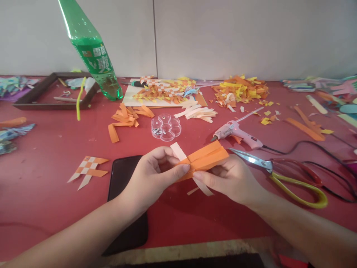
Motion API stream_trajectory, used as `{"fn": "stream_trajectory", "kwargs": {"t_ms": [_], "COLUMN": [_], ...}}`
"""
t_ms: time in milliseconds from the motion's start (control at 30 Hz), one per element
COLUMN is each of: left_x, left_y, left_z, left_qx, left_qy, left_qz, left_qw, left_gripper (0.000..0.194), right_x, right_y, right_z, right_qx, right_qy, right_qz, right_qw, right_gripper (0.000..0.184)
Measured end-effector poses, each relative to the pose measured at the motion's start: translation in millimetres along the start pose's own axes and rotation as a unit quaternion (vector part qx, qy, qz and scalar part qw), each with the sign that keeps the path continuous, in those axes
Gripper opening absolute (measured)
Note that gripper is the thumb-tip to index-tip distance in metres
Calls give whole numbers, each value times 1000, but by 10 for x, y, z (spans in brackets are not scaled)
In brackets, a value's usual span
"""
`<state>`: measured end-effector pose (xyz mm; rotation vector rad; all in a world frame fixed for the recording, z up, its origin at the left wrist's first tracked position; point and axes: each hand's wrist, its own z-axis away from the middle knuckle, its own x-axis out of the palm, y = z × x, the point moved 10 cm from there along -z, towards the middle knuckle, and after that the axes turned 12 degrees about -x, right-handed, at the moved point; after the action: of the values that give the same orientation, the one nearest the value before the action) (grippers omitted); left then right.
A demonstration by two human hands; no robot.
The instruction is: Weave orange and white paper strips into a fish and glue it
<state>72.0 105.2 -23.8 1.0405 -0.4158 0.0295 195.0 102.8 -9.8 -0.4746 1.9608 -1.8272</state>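
Observation:
Between my two hands are folded orange paper strips (208, 156), with a cream paper strip (178, 150) crossing through them. My left hand (158, 167) pinches their left end, thumb on top. From the right, my right hand (231, 178) grips the same orange strips, its thumb close to the other thumb. The cream strip sticks out above and below the orange ones. A finished woven paper fish (88, 167) in orange and cream lies on the red table to the left. Under my left wrist is a black phone (122, 167).
A pink hot glue gun (237, 132) and yellow-and-red-handled scissors (295, 186) lie on the right, with a black cord. Ahead are a clear flower-shaped case (166, 127), orange strips (124, 119), cream strips (199, 111) and paper scraps (242, 89). A green bottle (95, 56) stands by a dark frame (30, 91).

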Motion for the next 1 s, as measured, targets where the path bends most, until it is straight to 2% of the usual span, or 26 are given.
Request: {"fn": "stream_trajectory", "kwargs": {"t_ms": [233,400,633,767,867,933,1000], "left_x": [46,96,112,40,-7,-34,-94], "left_y": [-1,4,11,59,94,129,191], "left_z": [4,-3,7,5,8,9,10], "left_qx": [-14,-9,5,3,-17,-24,-14], "left_qy": [-10,-34,-44,-16,-7,-5,14], "left_qz": [2,-3,-47,-40,-38,-48,-78], "left_qw": [1000,999,998,999,999,999,997], "left_gripper": [19,17,22,28,36,39,41], "right_x": [-69,27,44,-106,-293,-315,-275], "right_y": [-38,-13,-18,-159,-357,-413,-372], "right_z": [-17,-12,-1,-23,-27,-36,-54], "right_qx": [-23,-6,4,-54,-129,-155,-154], "right_qy": [40,-16,-38,-4,22,-4,-52], "right_qz": [4,-20,44,112,264,372,452], "right_qw": [999,1000,998,992,956,915,877], "right_gripper": [8,23,36,26,19,19,9]}}
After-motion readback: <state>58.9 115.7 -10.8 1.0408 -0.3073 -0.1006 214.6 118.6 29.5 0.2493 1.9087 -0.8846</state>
